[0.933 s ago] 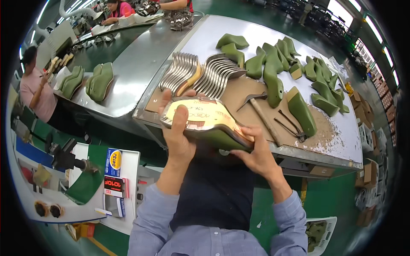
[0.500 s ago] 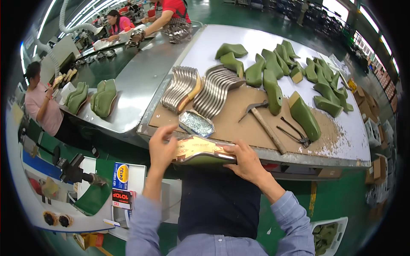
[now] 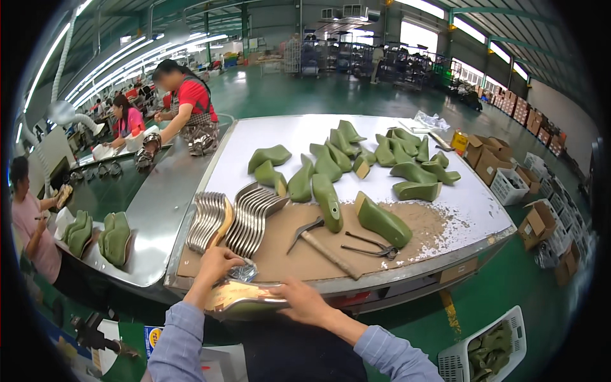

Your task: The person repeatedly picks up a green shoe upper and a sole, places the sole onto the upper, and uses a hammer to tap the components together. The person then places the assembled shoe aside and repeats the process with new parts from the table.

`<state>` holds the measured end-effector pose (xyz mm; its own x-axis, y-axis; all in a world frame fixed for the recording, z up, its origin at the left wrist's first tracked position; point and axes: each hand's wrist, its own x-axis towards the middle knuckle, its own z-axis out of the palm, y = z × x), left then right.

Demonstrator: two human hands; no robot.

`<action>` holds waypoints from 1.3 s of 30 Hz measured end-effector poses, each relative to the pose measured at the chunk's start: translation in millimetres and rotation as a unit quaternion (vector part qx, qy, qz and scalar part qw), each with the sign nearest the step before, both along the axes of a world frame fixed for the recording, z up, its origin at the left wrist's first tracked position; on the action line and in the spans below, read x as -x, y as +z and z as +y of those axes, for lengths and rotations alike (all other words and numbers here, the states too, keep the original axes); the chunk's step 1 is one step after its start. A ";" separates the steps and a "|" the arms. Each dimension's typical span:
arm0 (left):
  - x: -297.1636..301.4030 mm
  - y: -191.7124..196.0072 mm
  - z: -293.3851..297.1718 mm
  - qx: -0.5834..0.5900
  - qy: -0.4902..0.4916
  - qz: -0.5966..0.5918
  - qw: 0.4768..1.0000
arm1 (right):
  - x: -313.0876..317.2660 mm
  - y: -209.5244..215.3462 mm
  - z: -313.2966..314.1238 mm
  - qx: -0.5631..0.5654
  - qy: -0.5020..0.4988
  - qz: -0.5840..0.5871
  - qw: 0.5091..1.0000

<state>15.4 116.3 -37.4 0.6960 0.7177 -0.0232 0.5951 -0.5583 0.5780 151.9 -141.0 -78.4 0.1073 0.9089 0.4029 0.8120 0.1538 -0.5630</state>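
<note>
The shoe mould (image 3: 245, 295), pinched at three o'clock by the right hand (image 3: 307, 302), may tip if this loosens; left hand (image 3: 217, 265) closure unclear.

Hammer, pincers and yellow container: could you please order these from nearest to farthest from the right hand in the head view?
1. Hammer, ahead of the right hand.
2. Pincers, right of the hammer.
3. Yellow container, far right.

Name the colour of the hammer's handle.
The handle is light brown, seen best in the head view.
</note>
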 end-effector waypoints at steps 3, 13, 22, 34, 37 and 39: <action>10.8 -8.0 12.1 0.008 -0.005 -0.122 0.992 | 6.9 6.3 4.3 0.014 0.004 0.002 1.000; 16.5 32.7 -119.5 0.053 -0.100 -0.217 0.969 | 5.1 16.0 1.0 0.001 0.020 0.020 1.000; -2.4 22.0 -134.1 -0.060 -0.120 -0.141 0.981 | -108.6 -27.3 -13.3 0.090 -0.264 -0.269 0.922; -0.3 25.4 -130.2 -0.060 -0.121 -0.106 0.985 | -47.3 47.8 -79.3 0.005 -0.226 0.221 0.949; -2.0 19.0 -129.0 -0.083 -0.149 -0.127 0.977 | -35.1 64.8 -100.8 0.008 -0.187 0.232 0.955; -2.5 16.9 -130.4 -0.094 -0.154 -0.132 0.975 | -28.4 81.5 -112.9 -0.011 -0.171 0.205 0.964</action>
<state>17.9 -14.1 -20.5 0.8427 0.4488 0.2974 0.2277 -0.7976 0.5585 180.3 -253.9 3.1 0.5529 0.7844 0.2810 0.5265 -0.0675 -0.8475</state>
